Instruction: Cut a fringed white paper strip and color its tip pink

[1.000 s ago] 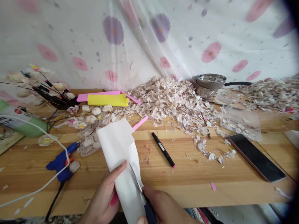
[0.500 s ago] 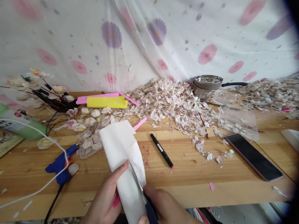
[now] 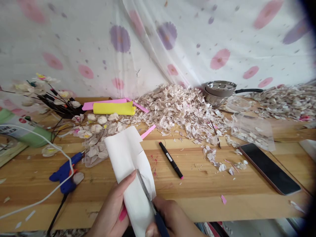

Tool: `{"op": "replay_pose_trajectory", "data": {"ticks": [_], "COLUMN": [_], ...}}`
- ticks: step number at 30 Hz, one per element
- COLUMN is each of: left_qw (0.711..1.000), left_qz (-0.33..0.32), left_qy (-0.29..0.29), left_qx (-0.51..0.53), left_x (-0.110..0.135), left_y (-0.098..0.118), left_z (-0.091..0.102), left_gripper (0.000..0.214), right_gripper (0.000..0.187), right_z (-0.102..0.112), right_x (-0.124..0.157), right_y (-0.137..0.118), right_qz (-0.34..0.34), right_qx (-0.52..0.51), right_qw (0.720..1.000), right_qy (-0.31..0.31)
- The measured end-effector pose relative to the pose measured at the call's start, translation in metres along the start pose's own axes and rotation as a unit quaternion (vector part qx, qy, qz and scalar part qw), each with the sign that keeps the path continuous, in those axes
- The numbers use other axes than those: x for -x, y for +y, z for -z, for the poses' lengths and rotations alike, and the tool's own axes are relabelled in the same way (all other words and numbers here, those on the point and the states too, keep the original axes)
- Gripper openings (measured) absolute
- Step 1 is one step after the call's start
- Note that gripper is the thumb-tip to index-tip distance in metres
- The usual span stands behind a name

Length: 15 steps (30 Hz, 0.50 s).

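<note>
With the left hand (image 3: 116, 204) pinching the paper (image 3: 123, 148) above the worktop (image 3: 202, 200)'s near edge and the right hand (image 3: 174, 215)'s grip closed round the scissors (image 3: 161, 223), the paper's right flap (image 3: 147, 164) stands farther out than a second ago, so the cut is probably advancing.

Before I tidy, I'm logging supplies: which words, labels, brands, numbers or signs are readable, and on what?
"ENE", on the pale grey label of the green plastic bottle; the start is cut off.
"LER", beneath it; its start is unclear.
Too small or blurred to read: the red round mark on that bottle, and the small white sticker on the slim black marker with pink ends.
</note>
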<state>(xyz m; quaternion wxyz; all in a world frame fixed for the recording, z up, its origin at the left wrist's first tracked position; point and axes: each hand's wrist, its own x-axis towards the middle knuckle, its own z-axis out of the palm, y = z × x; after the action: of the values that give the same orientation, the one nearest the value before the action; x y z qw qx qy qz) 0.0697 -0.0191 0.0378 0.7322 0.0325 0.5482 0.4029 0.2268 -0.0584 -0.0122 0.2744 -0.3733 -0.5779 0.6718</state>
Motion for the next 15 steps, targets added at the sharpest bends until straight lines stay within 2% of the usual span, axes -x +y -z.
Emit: {"op": "replay_pose_trajectory", "data": {"ticks": [4, 7, 11, 15], "left_qw": [0.999, 0.999, 0.999, 1.000], "left_qz": [0.022, 0.008, 0.021, 0.007], "left_qy": [0.012, 0.024, 0.038, 0.026], "left_qx": [0.034, 0.039, 0.024, 0.017], "left_x": [0.002, 0.003, 0.004, 0.003], "left_y": [0.002, 0.001, 0.000, -0.002], "left_z": [-0.001, -0.002, -0.004, -0.002], "left_gripper": [0.013, 0.012, 0.019, 0.015], "right_gripper": [0.069, 0.074, 0.083, 0.074], "right_z": [-0.003, -0.007, -0.009, -0.005], "right_x": [-0.002, 0.000, 0.011, 0.020], "right_y": [-0.002, -0.003, -0.012, -0.023], "right_qz": [0.036, 0.051, 0.012, -0.024], "right_qx": [-0.050, -0.053, -0.042, 0.016], "right_qw": [0.998, 0.997, 0.997, 0.997], "right_qy": [-0.003, 0.018, 0.066, 0.070]}}
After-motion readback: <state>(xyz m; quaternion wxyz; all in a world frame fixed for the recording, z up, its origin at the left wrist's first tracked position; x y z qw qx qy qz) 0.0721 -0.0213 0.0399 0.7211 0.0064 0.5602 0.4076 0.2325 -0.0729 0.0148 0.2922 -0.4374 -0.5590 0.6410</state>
